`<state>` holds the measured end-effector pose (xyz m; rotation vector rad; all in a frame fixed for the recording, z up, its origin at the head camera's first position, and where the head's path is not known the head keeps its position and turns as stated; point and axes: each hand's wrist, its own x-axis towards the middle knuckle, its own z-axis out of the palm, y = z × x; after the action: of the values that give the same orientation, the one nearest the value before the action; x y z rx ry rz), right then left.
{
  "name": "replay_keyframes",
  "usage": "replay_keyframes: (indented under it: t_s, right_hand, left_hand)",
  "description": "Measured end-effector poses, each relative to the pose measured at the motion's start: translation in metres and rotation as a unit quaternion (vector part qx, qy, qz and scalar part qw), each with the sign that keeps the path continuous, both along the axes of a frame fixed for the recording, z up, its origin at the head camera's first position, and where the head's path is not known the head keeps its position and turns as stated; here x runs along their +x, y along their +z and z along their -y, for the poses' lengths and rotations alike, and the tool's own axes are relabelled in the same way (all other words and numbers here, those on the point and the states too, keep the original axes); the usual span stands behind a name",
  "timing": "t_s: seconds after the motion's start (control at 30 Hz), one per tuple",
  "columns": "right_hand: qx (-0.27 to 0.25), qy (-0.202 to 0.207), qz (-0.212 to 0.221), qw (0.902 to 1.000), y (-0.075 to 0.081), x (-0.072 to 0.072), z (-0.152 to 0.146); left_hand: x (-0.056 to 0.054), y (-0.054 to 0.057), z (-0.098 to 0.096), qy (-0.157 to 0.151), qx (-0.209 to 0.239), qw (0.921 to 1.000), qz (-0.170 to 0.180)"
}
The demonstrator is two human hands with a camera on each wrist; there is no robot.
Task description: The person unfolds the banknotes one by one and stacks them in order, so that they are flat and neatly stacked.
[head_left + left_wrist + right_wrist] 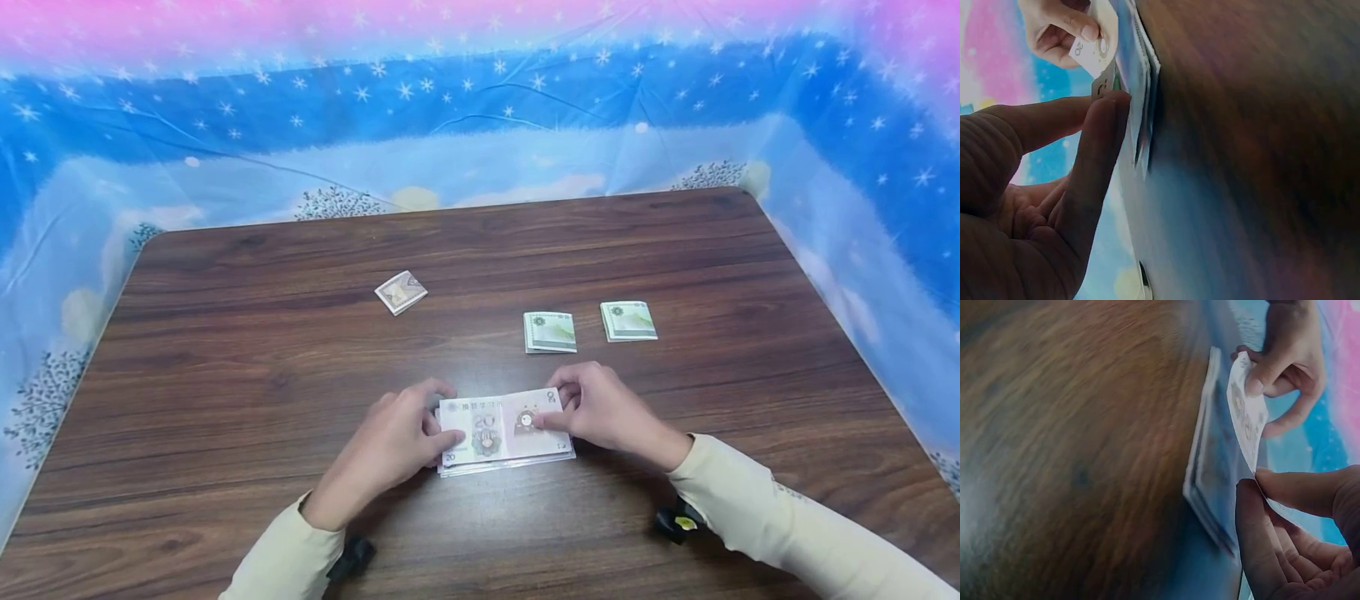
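Note:
In the head view my left hand [390, 437] pinches the left end of a pale banknote [495, 425] printed with 20, thumb on top. My right hand [611, 408] pinches its right end, the thumb lying over the printed portrait. Just under this note lies a small stack of flat notes [517, 464] on the table, only its front edge showing from above. From the right wrist view, the held banknote [1247, 419] stands apart from the stack [1200, 456] and bends slightly between the two hands. Fingers beneath the note are partly hidden in the head view.
Two folded green notes, one [550, 333] nearer and one [628, 322] farther right, lie beyond my right hand. A folded brownish note [401, 292] lies farther back on the left. Behind the dark wooden table [247, 350] hangs a blue and pink snowflake cloth [465, 92].

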<state>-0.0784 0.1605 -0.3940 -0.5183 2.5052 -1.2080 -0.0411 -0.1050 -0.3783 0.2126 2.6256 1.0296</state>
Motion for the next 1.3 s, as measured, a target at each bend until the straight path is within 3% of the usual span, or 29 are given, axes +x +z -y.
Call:
replay_keyframes:
  t_s: [0.3, 0.6, 0.77, 0.9, 1.13, 1.3]
  right_hand:
    - [0.078, 0.008, -0.064, 0.9949, -0.008, 0.002, 0.000]
    - [0.138, 0.014, -0.123, 0.9826, -0.005, 0.002, -0.002]
    - [0.128, 0.006, -0.156, 0.9794, 0.003, -0.010, -0.009]
    - [0.131, -0.012, -0.175, 0.9757, 0.010, -0.024, -0.015]
    - [0.133, -0.046, -0.149, 0.9789, 0.015, -0.053, -0.016]
    - [0.171, -0.058, -0.121, 0.9761, 0.013, -0.071, -0.016]
  left_hand:
    - [0.000, -0.009, -0.004, -0.011, -0.048, 0.9979, -0.043]
    - [0.001, -0.006, -0.006, -0.013, -0.083, 0.9938, -0.074]
    - [0.001, -0.002, -0.001, -0.007, -0.048, 0.9937, -0.101]
    - [0.000, 0.002, 0.005, 0.001, 0.000, 0.9950, -0.099]
    - [0.000, 0.005, 0.008, 0.021, 0.080, 0.9959, -0.038]
    - [0.000, 0.006, 0.007, 0.032, 0.110, 0.9934, -0.005]
